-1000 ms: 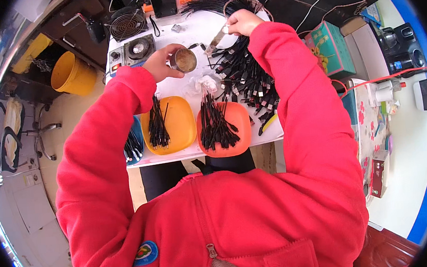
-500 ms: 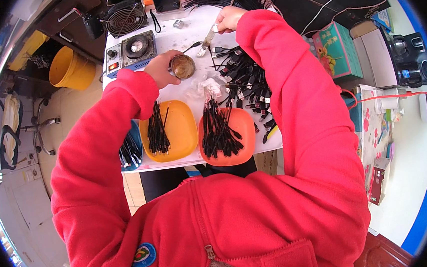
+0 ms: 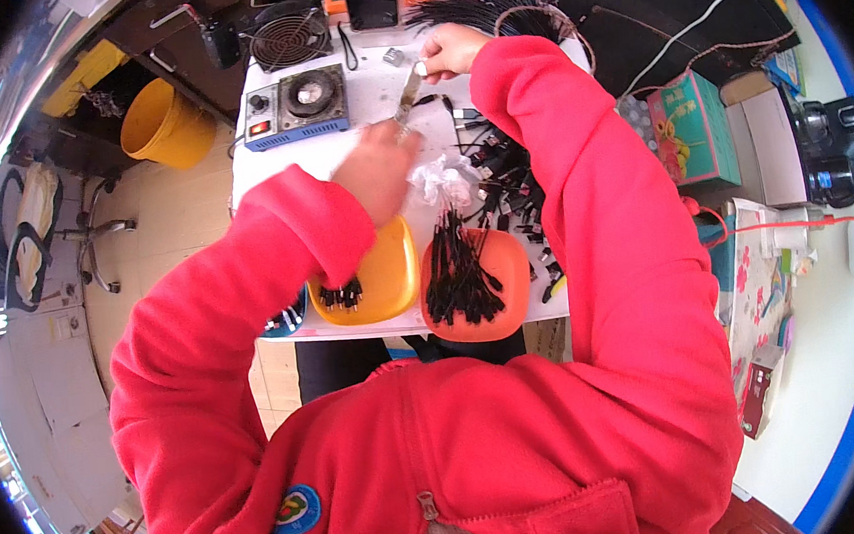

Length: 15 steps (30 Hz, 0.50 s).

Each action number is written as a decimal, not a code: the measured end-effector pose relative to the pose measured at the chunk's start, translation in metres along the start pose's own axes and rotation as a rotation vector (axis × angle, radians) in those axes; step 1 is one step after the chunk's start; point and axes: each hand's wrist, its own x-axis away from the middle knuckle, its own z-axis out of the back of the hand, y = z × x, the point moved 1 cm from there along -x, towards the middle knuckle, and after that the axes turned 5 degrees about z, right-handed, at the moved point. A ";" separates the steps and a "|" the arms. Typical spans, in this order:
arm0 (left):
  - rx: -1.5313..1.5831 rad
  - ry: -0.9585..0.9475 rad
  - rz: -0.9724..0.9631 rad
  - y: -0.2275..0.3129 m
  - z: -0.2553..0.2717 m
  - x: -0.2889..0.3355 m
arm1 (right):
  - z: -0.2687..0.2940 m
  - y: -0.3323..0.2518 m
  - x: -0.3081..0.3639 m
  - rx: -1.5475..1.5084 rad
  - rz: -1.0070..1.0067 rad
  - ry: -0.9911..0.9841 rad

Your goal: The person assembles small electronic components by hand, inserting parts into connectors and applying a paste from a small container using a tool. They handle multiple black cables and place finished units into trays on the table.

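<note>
High over the table my right hand [image 3: 450, 52] is closed round the end of a thin, flat, strip-like tool [image 3: 410, 93]; its kind is unclear. My left hand [image 3: 381, 162] is near the tool's lower end, blurred by motion, its fingers and anything in them hidden. Beside it lies crumpled white tissue [image 3: 445, 180]. Black cables with connectors [image 3: 505, 170] are heaped to the right. An orange tray [image 3: 507, 261] holds a bundle of black cables [image 3: 461, 284]. Part of a yellow tray [image 3: 399, 269] with cable ends [image 3: 341, 296] shows under my left forearm.
A blue box-shaped heater [image 3: 294, 107] with a round top and knob stands at the back left, before a black fan [image 3: 289, 39]. More black cables [image 3: 502, 5] lie at the back. A yellow bucket [image 3: 163, 127] stands left; a green box [image 3: 694, 130] is right.
My left hand has turned over and moved right, toward the tool; the round metal container it held has dropped from sight. My right hand still grips the tool. The whole view has shifted slightly.
</note>
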 end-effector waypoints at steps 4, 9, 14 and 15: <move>-0.088 0.002 -0.146 0.034 -0.012 0.003 | 0.006 -0.010 -0.002 -0.063 -0.114 0.001; -0.094 -0.166 -0.172 0.043 -0.021 -0.002 | 0.001 -0.010 -0.002 -0.411 -0.235 0.273; -0.069 -0.196 -0.101 0.035 -0.026 -0.002 | -0.016 -0.013 0.009 -0.423 -0.300 0.172; -0.074 -0.171 -0.098 0.033 -0.027 -0.001 | -0.016 -0.016 0.013 -0.364 -0.333 0.103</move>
